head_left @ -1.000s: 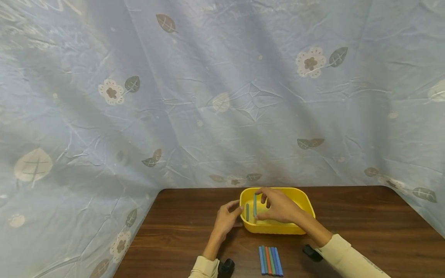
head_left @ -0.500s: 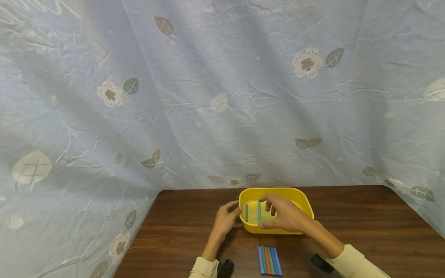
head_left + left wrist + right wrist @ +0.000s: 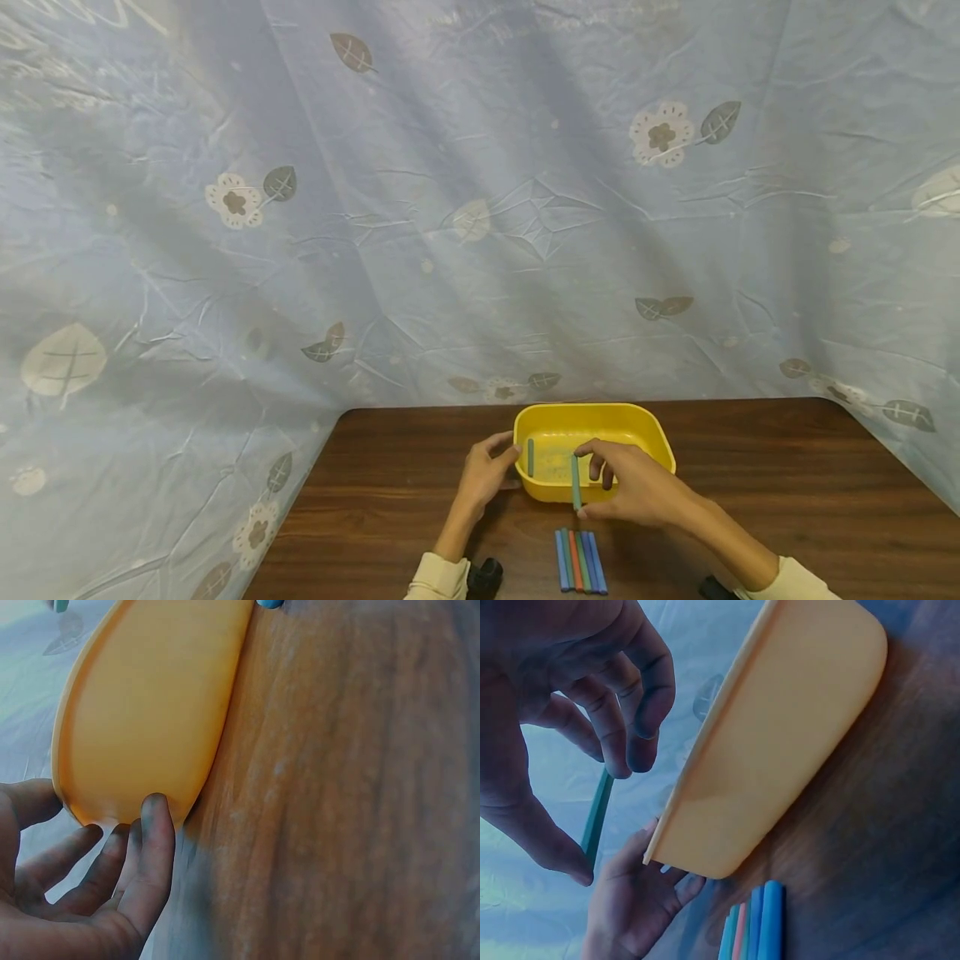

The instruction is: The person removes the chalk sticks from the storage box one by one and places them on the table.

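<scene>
In the head view my right hand [image 3: 637, 483] pinches a slim green stick [image 3: 576, 483] by its two ends, between thumb and fingers. It holds the stick over the near rim of a yellow plastic basin [image 3: 630, 493]. The right wrist view shows the same green stick [image 3: 598, 817] bridging thumb and fingertip. At the basin's left end my left hand [image 3: 483, 473] grips it, thumb by the rim and fingers against the outer wall. A second green stick [image 3: 531, 457] is inside the basin, near its left wall.
In front of the basin, several blue, green and red sticks [image 3: 581, 561] lie side by side on the dark wooden table [image 3: 787, 492]. A pale blue curtain [image 3: 480, 292] with leaves and flowers hangs behind the table.
My right hand has drawn the green stick rightward and towards me, from inside the basin to over its near rim. The left hand has stayed at the basin's left end.
</scene>
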A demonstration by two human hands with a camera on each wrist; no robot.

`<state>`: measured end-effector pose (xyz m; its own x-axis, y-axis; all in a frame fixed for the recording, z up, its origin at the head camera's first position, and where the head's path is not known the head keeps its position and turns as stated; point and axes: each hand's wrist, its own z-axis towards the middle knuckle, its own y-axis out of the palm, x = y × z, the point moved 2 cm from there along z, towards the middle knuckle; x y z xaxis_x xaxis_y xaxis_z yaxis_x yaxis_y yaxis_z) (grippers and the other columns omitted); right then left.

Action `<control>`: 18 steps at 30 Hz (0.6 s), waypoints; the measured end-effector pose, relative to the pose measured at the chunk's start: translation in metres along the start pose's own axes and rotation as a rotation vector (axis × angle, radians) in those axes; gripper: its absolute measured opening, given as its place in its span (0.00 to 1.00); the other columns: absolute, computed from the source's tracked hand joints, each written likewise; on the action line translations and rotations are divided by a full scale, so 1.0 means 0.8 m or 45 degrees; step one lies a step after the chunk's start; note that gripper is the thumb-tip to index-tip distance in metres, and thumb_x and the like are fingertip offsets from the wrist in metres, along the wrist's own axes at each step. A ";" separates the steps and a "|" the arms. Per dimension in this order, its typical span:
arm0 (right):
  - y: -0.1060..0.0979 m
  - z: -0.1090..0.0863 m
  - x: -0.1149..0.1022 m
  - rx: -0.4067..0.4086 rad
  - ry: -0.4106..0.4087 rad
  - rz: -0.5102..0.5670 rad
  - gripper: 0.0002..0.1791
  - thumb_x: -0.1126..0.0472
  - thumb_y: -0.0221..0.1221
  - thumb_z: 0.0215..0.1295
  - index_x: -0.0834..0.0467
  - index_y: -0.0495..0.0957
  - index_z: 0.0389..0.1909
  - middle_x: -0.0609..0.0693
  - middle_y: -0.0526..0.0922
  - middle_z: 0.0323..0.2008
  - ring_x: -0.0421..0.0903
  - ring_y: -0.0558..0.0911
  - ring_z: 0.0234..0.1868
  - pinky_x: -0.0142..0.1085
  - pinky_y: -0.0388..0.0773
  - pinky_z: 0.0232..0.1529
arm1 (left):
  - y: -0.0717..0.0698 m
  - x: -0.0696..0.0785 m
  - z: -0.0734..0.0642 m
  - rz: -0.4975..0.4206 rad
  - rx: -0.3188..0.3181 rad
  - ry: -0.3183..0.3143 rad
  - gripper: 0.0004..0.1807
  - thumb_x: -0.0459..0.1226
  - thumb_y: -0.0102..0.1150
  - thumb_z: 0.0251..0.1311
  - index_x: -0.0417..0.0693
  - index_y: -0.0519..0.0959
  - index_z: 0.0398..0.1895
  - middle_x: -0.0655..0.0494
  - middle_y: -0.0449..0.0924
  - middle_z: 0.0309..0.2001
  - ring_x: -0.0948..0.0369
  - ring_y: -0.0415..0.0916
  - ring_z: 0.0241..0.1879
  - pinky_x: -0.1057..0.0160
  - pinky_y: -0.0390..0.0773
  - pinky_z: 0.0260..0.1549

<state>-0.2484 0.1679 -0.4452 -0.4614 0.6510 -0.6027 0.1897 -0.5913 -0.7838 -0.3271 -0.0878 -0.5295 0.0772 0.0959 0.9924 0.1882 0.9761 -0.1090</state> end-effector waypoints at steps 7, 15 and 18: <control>0.005 -0.015 0.003 -0.009 -0.020 0.020 0.41 0.42 0.79 0.58 0.60 0.77 0.65 0.48 0.85 0.43 0.41 0.84 0.38 0.28 0.83 0.34 | 0.000 0.001 0.000 -0.001 -0.010 -0.012 0.27 0.40 0.62 0.76 0.37 0.76 0.73 0.31 0.81 0.64 0.41 0.89 0.50 0.48 0.95 0.39; 0.017 -0.028 0.011 -0.023 -0.022 0.050 0.41 0.41 0.79 0.58 0.59 0.77 0.64 0.48 0.84 0.43 0.39 0.82 0.38 0.30 0.84 0.36 | 0.000 -0.002 0.002 0.005 0.000 0.005 0.27 0.39 0.62 0.76 0.35 0.76 0.72 0.30 0.79 0.66 0.43 0.89 0.52 0.46 0.95 0.39; 0.022 -0.031 0.014 -0.043 -0.005 0.048 0.41 0.41 0.79 0.57 0.58 0.78 0.64 0.48 0.84 0.42 0.38 0.82 0.39 0.31 0.85 0.37 | 0.001 -0.003 0.002 -0.001 -0.002 0.010 0.27 0.39 0.61 0.77 0.34 0.75 0.73 0.29 0.78 0.66 0.43 0.89 0.51 0.45 0.95 0.39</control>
<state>-0.2286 0.1765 -0.4690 -0.4565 0.6265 -0.6317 0.2364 -0.5991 -0.7650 -0.3290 -0.0871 -0.5320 0.0851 0.0939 0.9919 0.1895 0.9759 -0.1086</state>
